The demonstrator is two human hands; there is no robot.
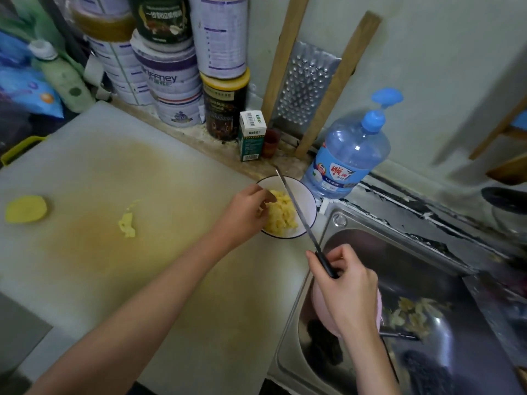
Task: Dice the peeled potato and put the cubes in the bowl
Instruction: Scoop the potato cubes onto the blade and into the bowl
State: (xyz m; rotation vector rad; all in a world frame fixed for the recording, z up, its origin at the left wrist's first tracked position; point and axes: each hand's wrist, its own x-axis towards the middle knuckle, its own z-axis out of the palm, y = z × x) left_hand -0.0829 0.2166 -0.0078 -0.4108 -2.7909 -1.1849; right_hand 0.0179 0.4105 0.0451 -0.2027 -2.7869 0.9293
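A white bowl (306,199) with a dark rim sits at the right edge of the white cutting board (119,172) and holds a heap of yellow potato cubes (281,216). My left hand (245,213) reaches over the bowl's left rim, its curled fingers among the cubes; whether it holds any is hidden. My right hand (342,277) grips the black handle of a long knife (296,212), whose blade slants up across the bowl. A peeled potato piece (26,209) lies at the board's left edge. A small pile of cut cubes (127,223) lies mid-board.
A steel sink (427,309) with peelings and a pink bowl (319,303) lies under my right hand. A blue water bottle (348,155) stands just behind the white bowl. Tins (171,78), a small green box (252,136) and a metal grater (306,86) line the back wall.
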